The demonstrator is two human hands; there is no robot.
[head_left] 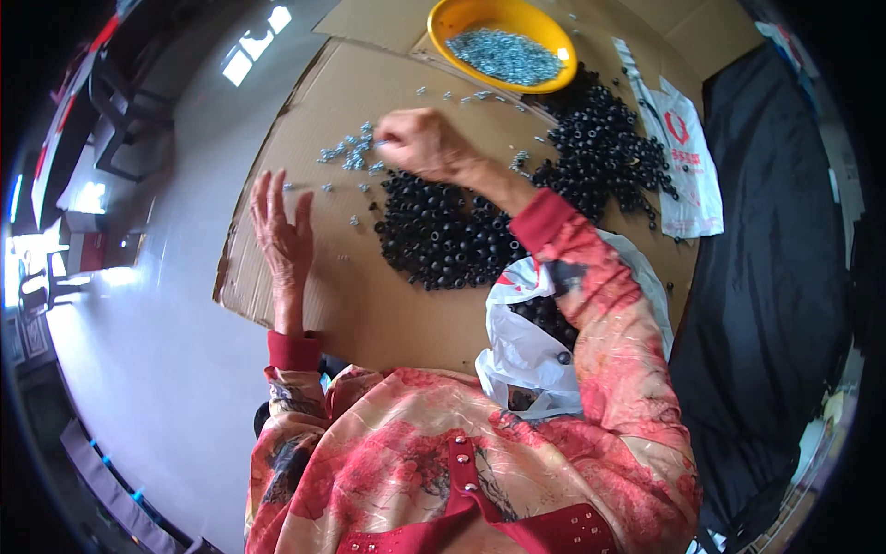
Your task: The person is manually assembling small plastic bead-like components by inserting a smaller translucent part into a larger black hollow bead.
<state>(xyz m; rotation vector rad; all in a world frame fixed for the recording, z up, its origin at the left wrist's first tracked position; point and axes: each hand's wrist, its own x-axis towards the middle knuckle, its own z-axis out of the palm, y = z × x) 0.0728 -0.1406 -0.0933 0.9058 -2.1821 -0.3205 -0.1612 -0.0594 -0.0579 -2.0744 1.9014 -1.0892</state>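
Observation:
My right hand (420, 145) reaches across the cardboard with its fingers closed, at the edge of a loose heap of small silver metal pieces like screws (348, 151). Whatever its fingertips hold is hidden. My left hand (281, 231) is open above the cardboard's left side, fingers spread and nothing in them. Below my right hand spreads a pile of small black round knobs, some showing holes (443, 231). Another pile of black knobs (600, 138) lies beyond my right forearm. A white plastic bag (508, 337) near my body, partly behind my right sleeve, holds more black knobs.
A yellow bowl (461, 17) of silver pieces stands at the far edge of the cardboard sheet (369, 323). A printed white bag (697, 194) lies flat at the right, beside black sheeting (775, 231). Chairs (120, 120) stand on the grey floor (166, 277) at left.

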